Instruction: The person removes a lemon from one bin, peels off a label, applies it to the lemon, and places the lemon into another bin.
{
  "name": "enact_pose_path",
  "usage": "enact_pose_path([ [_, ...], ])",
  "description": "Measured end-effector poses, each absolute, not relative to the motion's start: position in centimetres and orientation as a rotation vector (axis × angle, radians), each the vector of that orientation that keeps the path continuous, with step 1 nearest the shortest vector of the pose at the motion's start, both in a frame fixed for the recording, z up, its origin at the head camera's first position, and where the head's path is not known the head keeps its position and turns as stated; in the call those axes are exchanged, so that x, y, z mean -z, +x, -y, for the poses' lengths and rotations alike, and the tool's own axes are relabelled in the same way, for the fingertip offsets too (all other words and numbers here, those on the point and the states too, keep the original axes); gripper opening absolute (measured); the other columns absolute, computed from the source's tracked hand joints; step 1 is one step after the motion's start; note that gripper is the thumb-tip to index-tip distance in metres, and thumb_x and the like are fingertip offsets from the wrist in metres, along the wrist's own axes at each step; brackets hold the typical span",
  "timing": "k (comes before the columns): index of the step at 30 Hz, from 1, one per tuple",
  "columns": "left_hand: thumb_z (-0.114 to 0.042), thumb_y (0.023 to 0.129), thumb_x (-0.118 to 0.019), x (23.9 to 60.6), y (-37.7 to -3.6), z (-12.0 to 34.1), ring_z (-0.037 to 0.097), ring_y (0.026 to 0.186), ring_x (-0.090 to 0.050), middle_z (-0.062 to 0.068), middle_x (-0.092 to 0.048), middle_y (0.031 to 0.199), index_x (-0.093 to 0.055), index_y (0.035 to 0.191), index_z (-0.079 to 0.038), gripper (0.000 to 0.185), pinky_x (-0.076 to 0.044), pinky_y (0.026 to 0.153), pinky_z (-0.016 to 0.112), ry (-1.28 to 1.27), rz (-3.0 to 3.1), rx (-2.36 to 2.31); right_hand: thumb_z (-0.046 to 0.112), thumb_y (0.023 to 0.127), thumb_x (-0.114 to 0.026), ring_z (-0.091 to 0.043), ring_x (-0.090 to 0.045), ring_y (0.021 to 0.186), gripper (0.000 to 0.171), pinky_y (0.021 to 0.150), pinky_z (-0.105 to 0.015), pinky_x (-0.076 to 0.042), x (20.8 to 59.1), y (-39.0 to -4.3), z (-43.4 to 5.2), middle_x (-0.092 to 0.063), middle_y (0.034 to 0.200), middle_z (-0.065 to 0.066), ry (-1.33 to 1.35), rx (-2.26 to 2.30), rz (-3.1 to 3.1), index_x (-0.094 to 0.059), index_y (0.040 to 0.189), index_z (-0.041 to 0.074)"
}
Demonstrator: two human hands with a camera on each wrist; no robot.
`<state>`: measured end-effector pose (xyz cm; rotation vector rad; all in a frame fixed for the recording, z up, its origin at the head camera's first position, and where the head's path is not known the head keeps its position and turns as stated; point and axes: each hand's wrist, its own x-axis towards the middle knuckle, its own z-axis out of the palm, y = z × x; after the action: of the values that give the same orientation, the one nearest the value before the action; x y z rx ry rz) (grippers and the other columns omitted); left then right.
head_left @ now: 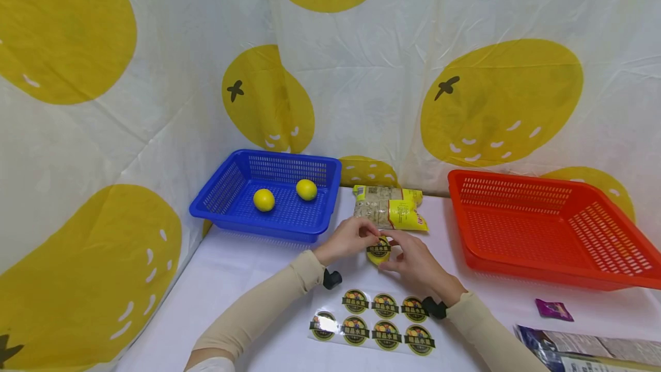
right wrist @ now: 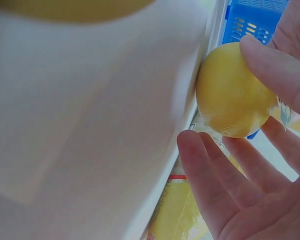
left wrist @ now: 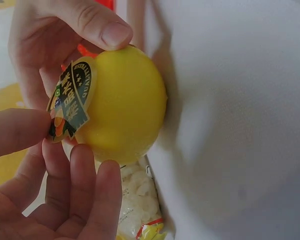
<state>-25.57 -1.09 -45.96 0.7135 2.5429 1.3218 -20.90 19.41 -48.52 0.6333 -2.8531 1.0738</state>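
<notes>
Both hands meet over the middle of the white tabletop [head_left: 248,280], just near of a bag of grain [head_left: 388,207]. The right hand [head_left: 415,266] has its grip clamped around a yellow lemon [left wrist: 125,102], thumb on top. The left hand [head_left: 347,239] pinches a round sticker [left wrist: 70,97] against the lemon's side. A sheet of 7 stickers [head_left: 373,321] lies nearer. Far left, a blue basket [head_left: 227,211] holds 2 lemons [head_left: 264,200]; a red basket [head_left: 547,228] sits right.
</notes>
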Motion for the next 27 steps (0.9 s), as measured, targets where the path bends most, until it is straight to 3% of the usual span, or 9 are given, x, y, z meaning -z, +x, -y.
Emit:
enact_pose_path([
  [14,-0.015,0.092,-0.072,46.4,-25.67,0.84,0.004,0.078,-0.062,0.002,-0.075,0.091,-0.077,0.1,-0.011,0.01,-0.051,0.074,0.02,0.687,-2.553,-1.346,0.019,0.075,-0.092,-0.026,-0.066,0.112,0.075,0.075,-0.025,-0.059,48.69,-20.98,-19.48,-0.064,0.138,-0.007,0.653,-1.08,2.829,-0.058,0.142,0.016],
  [27,-0.02,0.084,-0.084,46.8,-25.71,0.68,0.004,0.074,-0.059,-0.003,-0.069,0.086,-0.074,0.099,-0.013,0.019,-0.05,0.069,0.019,0.627,-2.565,-1.37,0.02,0.076,-0.092,-0.025,-0.066,0.113,0.075,0.076,-0.026,-0.059,48.79,-20.94,-19.5,-0.063,0.14,-0.006,0.647,-1.073,2.829,-0.057,0.143,0.018],
])
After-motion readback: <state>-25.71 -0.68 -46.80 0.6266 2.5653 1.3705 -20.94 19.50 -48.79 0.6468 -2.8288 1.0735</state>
